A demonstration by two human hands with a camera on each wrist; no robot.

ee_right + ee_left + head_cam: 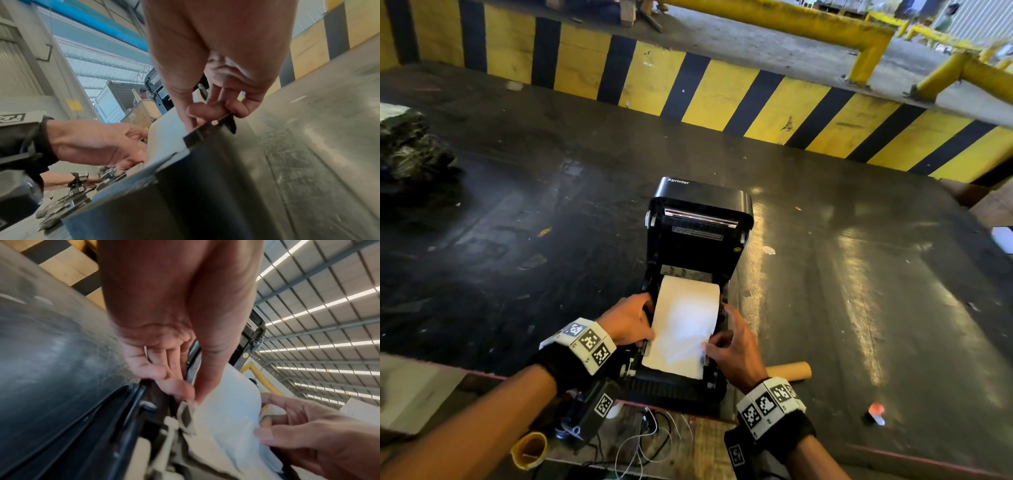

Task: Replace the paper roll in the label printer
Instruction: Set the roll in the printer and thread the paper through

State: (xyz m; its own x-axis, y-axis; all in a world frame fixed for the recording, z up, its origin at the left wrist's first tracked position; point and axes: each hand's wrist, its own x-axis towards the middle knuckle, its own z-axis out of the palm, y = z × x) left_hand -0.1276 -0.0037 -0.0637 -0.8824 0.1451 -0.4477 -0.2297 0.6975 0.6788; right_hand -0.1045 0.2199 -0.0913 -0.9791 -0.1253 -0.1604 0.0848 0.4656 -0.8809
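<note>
The label printer (697,291) sits at the bench's (859,274) near edge, lid up — paper roll (685,325) inside, hands (628,320) flanking it; a cardboard core (789,371) lies right, cables (650,442) below.

- Label printer (698,274): 1, lid up, between the two hands.
- White paper (683,329): 1 strip, drawn out between the fingers of both hands.
- Hands: 2, left hand (628,320) with fingers at the paper's left edge, right hand (736,346) with fingers at its right edge.
- Marker wristbands: 2, one behind each hand, left wristband (585,342), right wristband (770,402).
- Cardboard core (789,370): 1, bare, just beyond the right hand's outer side.
- Tape roll (530,449): 1, yellow, below the left forearm.
- Red-and-white small object (875,413): 1, well right of the right hand; kind not determinable.
- Dark wrapped bundle (410,154): 1, far left of the left fingers.
</note>
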